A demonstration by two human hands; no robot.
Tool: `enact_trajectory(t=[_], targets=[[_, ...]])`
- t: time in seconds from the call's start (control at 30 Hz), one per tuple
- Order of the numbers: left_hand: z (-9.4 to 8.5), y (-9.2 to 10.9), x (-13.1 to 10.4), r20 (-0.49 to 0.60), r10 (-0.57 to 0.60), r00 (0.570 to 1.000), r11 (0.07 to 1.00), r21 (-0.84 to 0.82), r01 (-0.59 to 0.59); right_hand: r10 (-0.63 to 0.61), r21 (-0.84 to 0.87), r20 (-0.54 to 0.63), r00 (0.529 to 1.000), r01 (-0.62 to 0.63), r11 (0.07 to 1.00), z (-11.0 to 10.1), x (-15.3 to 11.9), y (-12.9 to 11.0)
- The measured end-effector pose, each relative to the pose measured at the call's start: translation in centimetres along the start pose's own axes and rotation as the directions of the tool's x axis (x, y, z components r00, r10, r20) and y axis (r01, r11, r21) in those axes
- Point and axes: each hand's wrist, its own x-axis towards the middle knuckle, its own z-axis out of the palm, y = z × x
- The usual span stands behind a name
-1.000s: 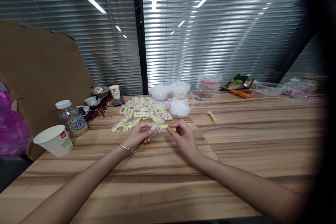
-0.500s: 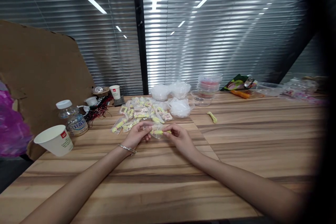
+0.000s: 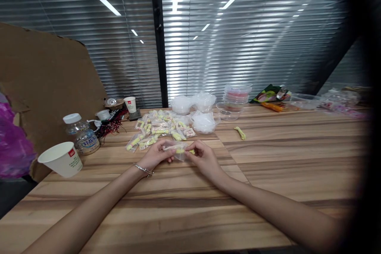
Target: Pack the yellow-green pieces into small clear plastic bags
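Observation:
My left hand (image 3: 158, 154) pinches a small clear plastic bag (image 3: 178, 145) just above the wooden table. From the other side, my right hand (image 3: 202, 155) grips the end of a yellow strip (image 3: 180, 151), which lies partly inside the bag. Fingers cover both ends of it, so its exact kind cannot be made out. Behind my hands lies a heap of small clear bags (image 3: 160, 130) holding similar yellow pieces. A loose yellow strip (image 3: 239, 133) rests alone on the table to the right.
A paper cup (image 3: 61, 159) and a plastic bottle (image 3: 83, 137) stand on the left, before a cardboard sheet (image 3: 44, 63). Along the back are bowls with white plastic bags (image 3: 204, 122), stacked clear tubs (image 3: 237, 93) and a green packet (image 3: 270, 93).
The left fingers have shifted slightly along the bag towards the right hand, and the yellow strip sits a little further right and lower. Everything else stays put.

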Motion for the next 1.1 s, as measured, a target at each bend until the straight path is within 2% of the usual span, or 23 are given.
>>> enact_trajectory(t=[0.13, 0.33, 0.63, 0.93, 1.1], targets=[[0.0, -0.1, 0.0, -0.012, -0.001, 1.0, 1.0, 0.004, 0.001, 0.037, 0.048, 0.001, 0.999, -0.037, 0.998, 0.2, 0.1, 0.2], [0.0, -0.1, 0.0, -0.033, -0.021, 0.999, 1.0, -0.012, 0.021, 0.109, 0.208, 0.026, 0.994, -0.112, 0.972, 0.4, 0.3, 0.7], [0.1, -0.1, -0.1, -0.01, 0.022, 1.0, 0.999, -0.022, -0.023, 0.092, 0.223, -0.041, 0.995, -0.08, 0.971, 0.2, 0.2, 0.1], [-0.1, -0.5, 0.0, -0.021, 0.023, 1.0, 1.0, -0.009, -0.023, 0.272, 0.441, 0.005, 0.962, -0.247, 0.863, 0.3, 0.5, -0.3], [0.0, -0.4, 0.1, -0.029, 0.022, 0.999, 1.0, -0.011, -0.022, 0.259, 0.45, -0.026, 0.966, -0.22, 0.866, 0.2, 0.3, -0.5]])
